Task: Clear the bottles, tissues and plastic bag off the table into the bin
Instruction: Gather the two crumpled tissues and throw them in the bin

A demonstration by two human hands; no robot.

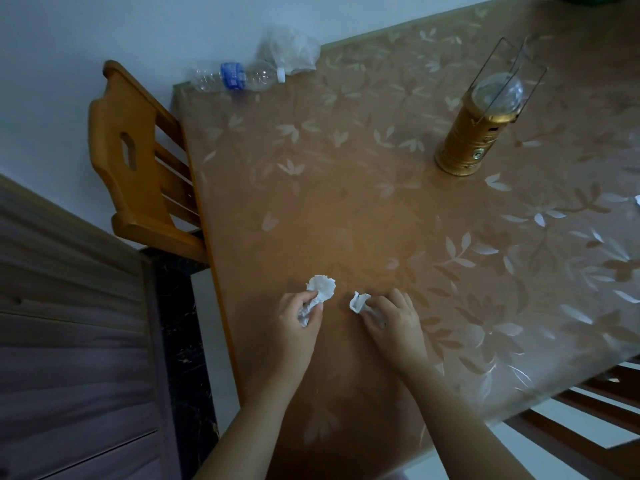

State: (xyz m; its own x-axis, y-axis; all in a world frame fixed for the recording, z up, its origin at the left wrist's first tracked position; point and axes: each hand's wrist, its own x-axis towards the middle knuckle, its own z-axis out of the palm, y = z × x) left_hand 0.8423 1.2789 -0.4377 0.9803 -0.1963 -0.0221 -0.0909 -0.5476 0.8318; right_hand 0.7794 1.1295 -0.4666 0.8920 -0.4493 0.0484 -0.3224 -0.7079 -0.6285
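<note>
- Room: a pale wall (69,29) runs behind the scene. A slatted wooden panel (69,306) fills the lower left.
- A wooden chair (138,161) stands at the left edge of the counter (346,202), its back just beside that edge.
- Surface: the counter carries a brown cover with a pale leaf pattern. The light is dim.
- A clear bottle (237,76) with a blue label lies on its side at the far left corner. Its long axis runs left to right along the far edge, and the white cap points right.
- A crumpled clear plastic bag (291,51) lies at the far edge, just beside the bottle cap.
- The left grip (299,320), near the front left edge, has its fingers curled round a crumpled white tissue (322,289). The tissue's loose end points away from the person.
- The right grip (394,323), just beside the left one, pinches a second tissue (358,301) against the counter. The free end points left.
- A gold lantern (474,133) stands upright well to the right, wire handles raised.
- A second chair (588,410) shows at the lower right.
</note>
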